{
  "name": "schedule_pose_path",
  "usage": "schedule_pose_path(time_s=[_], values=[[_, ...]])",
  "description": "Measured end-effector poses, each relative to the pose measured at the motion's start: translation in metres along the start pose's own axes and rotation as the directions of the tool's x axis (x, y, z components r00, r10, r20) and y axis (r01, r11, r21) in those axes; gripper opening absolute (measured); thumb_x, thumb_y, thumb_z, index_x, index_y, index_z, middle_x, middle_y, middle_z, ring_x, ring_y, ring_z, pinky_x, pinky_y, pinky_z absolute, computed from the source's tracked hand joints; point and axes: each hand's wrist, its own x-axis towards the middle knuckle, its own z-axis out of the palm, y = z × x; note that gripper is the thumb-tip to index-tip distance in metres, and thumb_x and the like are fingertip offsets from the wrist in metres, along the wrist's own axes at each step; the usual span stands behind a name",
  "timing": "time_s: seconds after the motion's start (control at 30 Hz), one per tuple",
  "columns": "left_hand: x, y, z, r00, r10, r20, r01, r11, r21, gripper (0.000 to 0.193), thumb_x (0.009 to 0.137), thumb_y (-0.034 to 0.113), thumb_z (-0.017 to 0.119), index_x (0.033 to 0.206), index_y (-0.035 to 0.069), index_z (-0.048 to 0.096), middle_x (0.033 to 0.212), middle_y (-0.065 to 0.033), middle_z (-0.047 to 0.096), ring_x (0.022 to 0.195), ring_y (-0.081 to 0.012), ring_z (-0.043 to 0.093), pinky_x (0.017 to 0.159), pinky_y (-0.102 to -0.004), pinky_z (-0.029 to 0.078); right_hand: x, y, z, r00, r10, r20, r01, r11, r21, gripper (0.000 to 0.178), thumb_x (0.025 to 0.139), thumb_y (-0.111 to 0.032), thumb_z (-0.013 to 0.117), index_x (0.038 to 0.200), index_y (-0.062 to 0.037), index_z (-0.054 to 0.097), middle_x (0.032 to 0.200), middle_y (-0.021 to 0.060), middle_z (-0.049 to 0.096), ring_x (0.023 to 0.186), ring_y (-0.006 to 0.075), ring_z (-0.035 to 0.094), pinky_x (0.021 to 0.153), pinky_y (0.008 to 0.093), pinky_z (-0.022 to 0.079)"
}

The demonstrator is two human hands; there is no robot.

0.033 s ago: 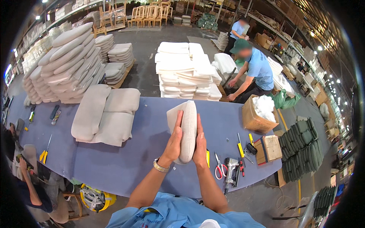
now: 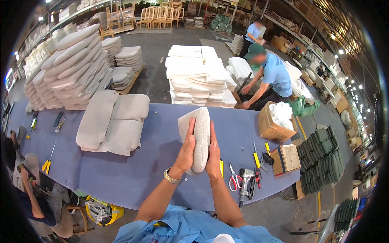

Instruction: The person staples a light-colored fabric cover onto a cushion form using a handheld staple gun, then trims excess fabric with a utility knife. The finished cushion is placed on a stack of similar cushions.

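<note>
Between my two palms a light beige padded seat cushion (image 2: 201,139) stands on edge over the blue-covered table (image 2: 158,170). My left hand (image 2: 186,150) lies along its left face, fingers stretched forward, a metal watch on the wrist. Against its right side presses my right hand (image 2: 213,156), fingers likewise straight. Together the palms grip the cushion; whether its underside touches the table I cannot tell. A yellow-handled tool (image 2: 221,168) lies partly hidden beside my right hand. Right of it are red-handled scissors (image 2: 234,180) and a staple gun (image 2: 245,184).
Beige fabric covers (image 2: 125,133) lie to the left, near tall cushion stacks (image 2: 73,69). White pads (image 2: 194,73) are piled beyond the table. A cardboard box (image 2: 273,127) of white stuffing sits at the right corner. A co-worker (image 2: 275,77) bends beyond it; dark cushions (image 2: 322,158) are stacked right.
My hands and the cushion have not visibly moved. The nearer co-worker's head has dipped slightly to the left.
</note>
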Motion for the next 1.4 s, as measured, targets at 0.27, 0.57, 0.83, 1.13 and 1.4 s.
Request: schedule_pose_path(time_s=[0.27,0.57,0.83,1.13,1.4], values=[[0.003,0.005,0.005,0.993,0.114,0.038,-0.117,0.987,0.111,0.071,0.11,0.033,0.039,0.163,-0.002,0.006,0.172,-0.0201,0.004,0.159,-0.0315,0.002,0.128,-0.0411,0.006,0.019,0.016,-0.014,0.998,-0.052,0.017,0.054,0.989,-0.138,0.087,0.105,-0.066,0.023,0.164,-0.0022,0.013,0.17,0.0201,0.017,0.156,0.0354,0.017,0.126,0.0431,0.016],[0.017,0.01,-0.014,0.996,0.07,0.052,-0.076,0.988,0.135,0.07,0.108,0.025,0.041,0.163,-0.004,0.009,0.171,-0.0195,0.012,0.158,-0.0307,0.01,0.127,-0.0404,0.011,0.017,0.009,-0.011,0.953,-0.188,0.239,0.262,0.906,-0.332,0.089,0.104,-0.066,0.028,0.16,0.0042,0.026,0.169,0.0235,0.016,0.157,0.0388,0.012,0.126,0.0502,0.008],[-0.002,0.034,0.001,0.996,0.085,-0.011,-0.071,0.888,0.454,0.09,0.091,0.023,0.07,0.16,-0.005,0.019,0.166,-0.0274,0.024,0.153,-0.0388,0.028,0.123,-0.0423,0.026,0.025,0.03,-0.013,0.969,-0.177,-0.171,0.174,0.984,-0.035,0.083,0.106,-0.063,0.034,0.159,0.0009,0.03,0.165,0.018,0.031,0.151,0.0332,0.032,0.123,0.0478,0.025],[-0.028,0.068,-0.046,0.96,-0.108,0.26,0.042,0.968,0.246,0.077,0.091,0.017,0.066,0.159,0.005,0.033,0.161,-0.0227,0.038,0.148,-0.0375,0.04,0.12,-0.0408,0.033,0.1,-0.05,-0.085,0.868,-0.009,0.496,0.294,0.814,-0.501,0.048,0.098,-0.035,0.065,0.134,-0.0033,0.065,0.138,0.016,0.065,0.133,0.0307,0.056,0.113,0.0448,0.04],[-0.054,0.094,-0.081,0.975,-0.068,0.214,-0.044,0.878,0.478,0.056,0.094,0.023,0.065,0.145,0.005,0.054,0.141,-0.0189,0.061,0.126,-0.0354,0.062,0.105,-0.0416,0.049,0.106,-0.085,-0.058,0.42,0.538,0.731,0.291,0.683,-0.67,0.065,0.08,-0.034,0.086,0.134,-0.0065,0.065,0.126,0.0169,0.07,0.119,0.0326,0.066,0.101,0.0411,0.05]])
